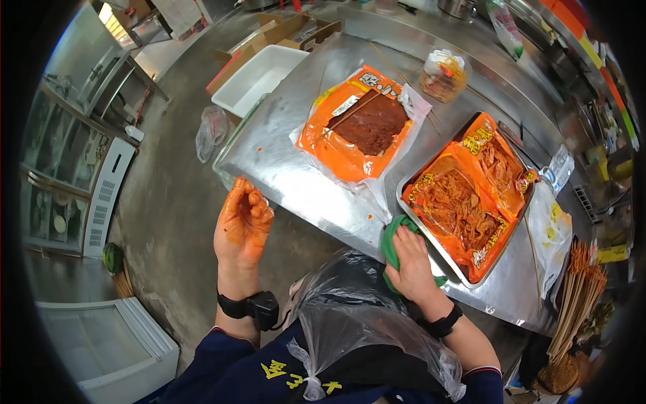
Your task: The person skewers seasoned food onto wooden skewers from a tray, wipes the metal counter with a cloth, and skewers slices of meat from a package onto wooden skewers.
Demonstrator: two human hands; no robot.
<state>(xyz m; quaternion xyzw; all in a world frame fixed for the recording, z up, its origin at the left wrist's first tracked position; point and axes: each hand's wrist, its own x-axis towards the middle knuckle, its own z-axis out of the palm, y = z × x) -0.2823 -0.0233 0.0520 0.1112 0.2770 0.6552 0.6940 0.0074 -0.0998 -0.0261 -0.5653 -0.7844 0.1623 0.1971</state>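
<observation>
My left hand (243, 219), smeared with orange sauce, is raised in front of the table's near left edge. Its palm faces up with the fingers curled in, and I see nothing held in it. My right hand (412, 262) grips a green cloth (390, 246) at the table's front edge. Just right of it sits a metal tray (439, 254) lined with orange printed packaging and filled with shredded, sauced food (457, 209). Farther back, an opened orange package (323, 145) holds a dark reddish-brown slab (377, 124), with thin skewers lying across it.
A clear tub (444, 75) stands at the table's back. Loose skewers lie on the steel table (282, 165). A white bin (259, 81) sits beyond its left edge. Bundled skewers (577, 296) and a plastic bag (548, 232) are at right. A freezer (111, 337) stands lower left.
</observation>
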